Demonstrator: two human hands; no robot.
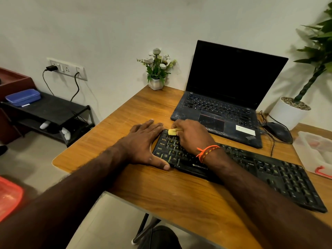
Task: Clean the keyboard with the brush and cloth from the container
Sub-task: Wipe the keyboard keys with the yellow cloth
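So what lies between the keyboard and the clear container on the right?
In the head view, only bare wooden desk shows between the keyboard and the clear container; the mouse and its cable sit further back.

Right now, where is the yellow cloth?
In the head view, the yellow cloth sits in the right hand's grip, on the keyboard's left end, near the laptop.

**One head view, looking down over your desk**

You have a single wide-angle view, worn on your head. It faces forward and down across the wooden desk (179, 191), close enough that both forearms fill the lower frame. The keyboard (251, 169) sits near centre, the laptop (228, 90) beyond it, the wall at the top. Straight edges bow outward near the borders.
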